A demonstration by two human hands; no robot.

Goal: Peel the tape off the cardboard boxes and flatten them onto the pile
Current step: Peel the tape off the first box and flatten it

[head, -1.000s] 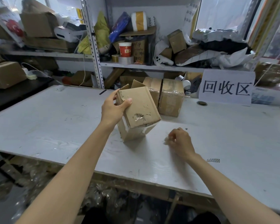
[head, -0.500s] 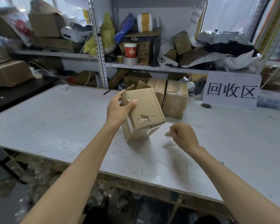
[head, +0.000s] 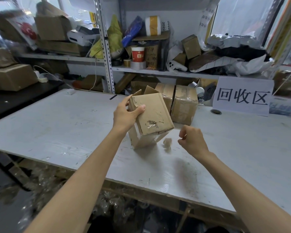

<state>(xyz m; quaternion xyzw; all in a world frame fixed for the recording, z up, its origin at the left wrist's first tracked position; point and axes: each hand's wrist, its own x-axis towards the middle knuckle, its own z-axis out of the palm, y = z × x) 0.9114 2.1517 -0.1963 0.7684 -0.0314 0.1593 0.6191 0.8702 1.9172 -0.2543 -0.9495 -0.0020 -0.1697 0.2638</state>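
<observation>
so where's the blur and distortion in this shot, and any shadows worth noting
Head view: the held box and left hand are fairly sharp; the top-left shelf clutter is smeared; wide-angle bending curves the table edge; a soft shadow falls on the table under the right hand, and a blurry scrap beside the box.

A white bench [head: 57,125], scuffed and marked, fills the middle of the room. Behind it a grey metal shelf rack [head: 106,52] with a perforated upright stands against a pale wall [head: 180,15], its boards crowded with clutter. A white sign [head: 242,96] with black characters leans at the bench's far right. Daylight comes through a window [head: 238,15] at upper right. A dark table [head: 23,96] sits to the left. The floor [head: 5,214] below is dark.
</observation>
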